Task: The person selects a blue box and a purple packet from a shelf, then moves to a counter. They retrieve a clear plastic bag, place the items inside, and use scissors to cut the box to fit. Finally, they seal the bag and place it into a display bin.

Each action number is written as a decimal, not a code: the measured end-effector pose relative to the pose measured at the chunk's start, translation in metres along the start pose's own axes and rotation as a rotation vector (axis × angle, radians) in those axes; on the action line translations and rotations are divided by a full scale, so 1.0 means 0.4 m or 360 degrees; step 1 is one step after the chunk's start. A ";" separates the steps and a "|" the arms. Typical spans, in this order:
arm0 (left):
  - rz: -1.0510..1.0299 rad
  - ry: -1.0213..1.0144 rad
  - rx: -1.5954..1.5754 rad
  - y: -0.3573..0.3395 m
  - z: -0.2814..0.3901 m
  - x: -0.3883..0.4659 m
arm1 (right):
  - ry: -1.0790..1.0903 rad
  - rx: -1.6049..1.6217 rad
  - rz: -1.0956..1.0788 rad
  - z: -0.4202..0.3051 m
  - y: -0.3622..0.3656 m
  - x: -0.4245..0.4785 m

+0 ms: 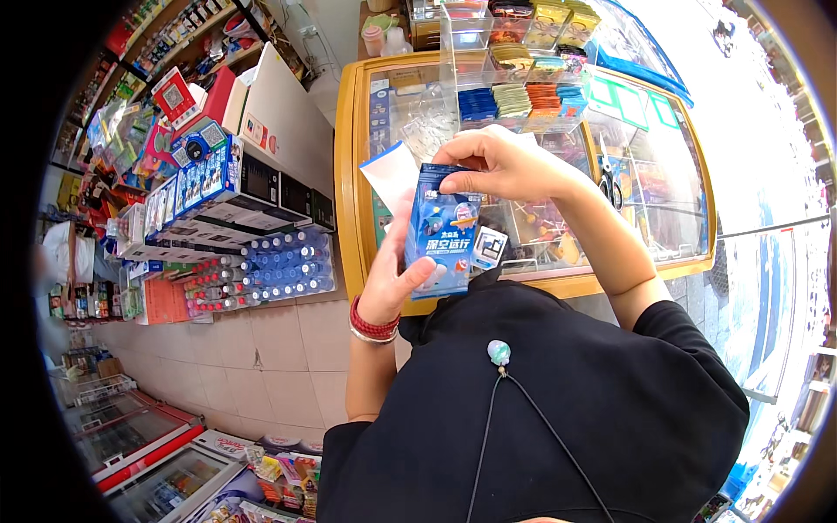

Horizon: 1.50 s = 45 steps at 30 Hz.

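Observation:
A blue foil card packet point(439, 252) with cartoon space pictures and printed writing is in both my hands, above the glass counter. My left hand point(392, 261) supports it from its left side, the thumb lying over the front. At the packet's top edge, my right hand point(494, 163) pinches it between thumb and fingers. Behind the packet, a white card or box flap with a blue edge point(393, 171) sticks out at upper left; what it belongs to is hidden. Beside the packet's lower right is a small white tag with a printed code point(490, 248).
A yellow-framed glass display counter point(353, 163) stands before me. On it are a clear acrylic rack point(465, 78) of packets and black-handled scissors point(609, 183). To the left are stacked boxes point(203, 180) and shrink-wrapped bottles point(288, 261). A chest freezer point(176, 480) stands at lower left.

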<state>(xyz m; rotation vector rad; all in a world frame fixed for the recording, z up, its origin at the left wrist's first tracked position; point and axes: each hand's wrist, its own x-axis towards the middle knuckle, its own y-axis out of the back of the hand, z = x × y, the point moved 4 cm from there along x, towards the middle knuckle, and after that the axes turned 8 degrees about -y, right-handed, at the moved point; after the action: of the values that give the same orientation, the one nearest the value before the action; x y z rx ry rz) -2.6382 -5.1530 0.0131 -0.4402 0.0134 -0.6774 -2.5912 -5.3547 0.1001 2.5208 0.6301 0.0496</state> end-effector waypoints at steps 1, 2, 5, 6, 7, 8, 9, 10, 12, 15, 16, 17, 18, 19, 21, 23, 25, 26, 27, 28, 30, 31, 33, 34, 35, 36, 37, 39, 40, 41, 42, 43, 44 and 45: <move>-0.0171 0.0216 -0.0161 0.003 -0.017 0.008 | 0.0029 0.0052 -0.0016 0.000 0.001 -0.001; -0.0278 0.0291 -0.0373 -0.008 -0.023 0.011 | -0.0015 0.0123 -0.0037 0.010 -0.003 0.001; -0.0496 0.0461 -0.0906 -0.057 -0.036 0.023 | -0.0107 0.0303 -0.0067 0.044 -0.016 0.005; -0.0498 0.0483 -0.1007 -0.062 -0.050 0.020 | -0.0110 0.0350 -0.0057 0.053 -0.019 0.005; -0.0497 0.0505 -0.1108 -0.068 -0.062 0.017 | -0.0111 0.0396 -0.0047 0.063 -0.020 0.004; -0.0486 0.0475 -0.1241 -0.076 -0.069 0.018 | -0.0014 0.0241 0.0047 0.072 -0.016 0.003; -0.0443 0.0465 -0.1284 -0.072 -0.088 0.022 | -0.0135 0.0362 0.0102 0.078 -0.015 0.004; -0.0400 0.0453 -0.1326 -0.064 -0.114 0.024 | -0.0256 0.0482 0.0155 0.075 -0.018 0.001; -0.0198 0.0447 -0.1208 -0.071 -0.123 0.037 | -0.0338 0.0567 0.0453 0.097 -0.024 -0.013; 0.0213 0.0112 -0.0517 -0.062 -0.129 0.044 | 0.0009 0.0786 0.0876 0.144 -0.065 -0.050; 0.0285 0.0076 -0.0044 -0.029 -0.153 0.034 | -0.0026 0.0641 0.0787 0.125 -0.077 -0.065; 0.0256 -0.0231 0.0672 -0.025 -0.129 0.049 | -0.0080 0.0503 0.0699 0.112 -0.089 -0.078; 0.0339 -0.0226 0.0556 -0.049 -0.103 0.051 | -0.0101 0.0421 0.0637 0.109 -0.108 -0.090; 0.0424 -0.0219 0.0440 -0.073 -0.077 0.054 | -0.0123 0.0339 0.0573 0.110 -0.117 -0.095; 0.0198 0.0006 -0.0082 -0.046 -0.107 0.072 | 0.0103 0.0332 0.0738 0.097 -0.100 -0.089; 0.0000 0.0202 -0.0624 -0.048 -0.105 0.087 | 0.0031 0.0500 0.0568 0.087 -0.080 -0.086; 0.0089 0.0255 -0.0672 -0.067 -0.075 0.099 | -0.0060 0.0724 0.0412 0.091 -0.076 -0.089; 0.0080 0.0259 -0.0682 -0.068 -0.067 0.099 | -0.0077 0.0777 0.0362 0.090 -0.076 -0.091; 0.0067 0.0259 -0.0696 -0.070 -0.063 0.098 | -0.0096 0.0825 0.0312 0.088 -0.077 -0.094; 0.0054 0.0259 -0.0711 -0.070 -0.061 0.097 | -0.0053 0.0794 0.0325 0.091 -0.081 -0.094; -0.0001 0.0292 -0.0789 -0.057 -0.069 0.095 | 0.0010 0.0776 0.0343 0.090 -0.087 -0.097; -0.0029 0.0312 -0.0827 -0.054 -0.073 0.093 | 0.0030 0.0789 0.0350 0.084 -0.088 -0.098; 0.0003 0.0284 -0.0825 -0.060 -0.066 0.095 | 0.0044 0.0807 0.0347 0.076 -0.089 -0.099; 0.0017 0.0260 -0.0833 -0.064 -0.061 0.095 | 0.0037 0.0813 0.0337 0.075 -0.088 -0.099; 0.0030 0.0235 -0.0840 -0.066 -0.060 0.095 | 0.0030 0.0820 0.0327 0.072 -0.088 -0.099; 0.0011 0.0229 -0.0862 -0.061 -0.066 0.093 | 0.0018 0.0834 0.0331 0.069 -0.087 -0.100; -0.0003 0.0237 -0.0858 -0.060 -0.067 0.092 | 0.0013 0.0835 0.0326 0.068 -0.086 -0.101; -0.0033 0.0250 -0.0846 -0.058 -0.067 0.092 | 0.0006 0.0838 0.0315 0.069 -0.084 -0.101; -0.0032 0.0267 -0.0843 -0.057 -0.068 0.091 | 0.0035 0.0818 0.0326 0.075 -0.085 -0.102; -0.0054 0.0296 -0.0824 -0.057 -0.073 0.084 | -0.0003 0.0886 0.0338 0.081 -0.092 -0.105; -0.0099 0.0307 -0.0801 -0.055 -0.078 0.090 | -0.0026 0.0932 0.0364 0.083 -0.084 -0.105; -0.0145 0.0319 -0.0777 -0.054 -0.085 0.094 | -0.0048 0.0978 0.0391 0.087 -0.079 -0.105; -0.0179 0.0295 -0.0612 -0.046 -0.096 0.084 | -0.0093 0.0996 0.0402 0.106 -0.083 -0.105; -0.0225 0.0248 -0.0449 -0.045 -0.104 0.077 | -0.0115 0.1106 0.0353 0.113 -0.077 -0.102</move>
<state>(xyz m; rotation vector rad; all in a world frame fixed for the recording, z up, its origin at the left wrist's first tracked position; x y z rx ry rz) -2.6313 -5.2004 -0.0136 -0.6627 0.2291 -0.8520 -2.6335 -5.3721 0.0493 3.2354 0.3713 -0.2169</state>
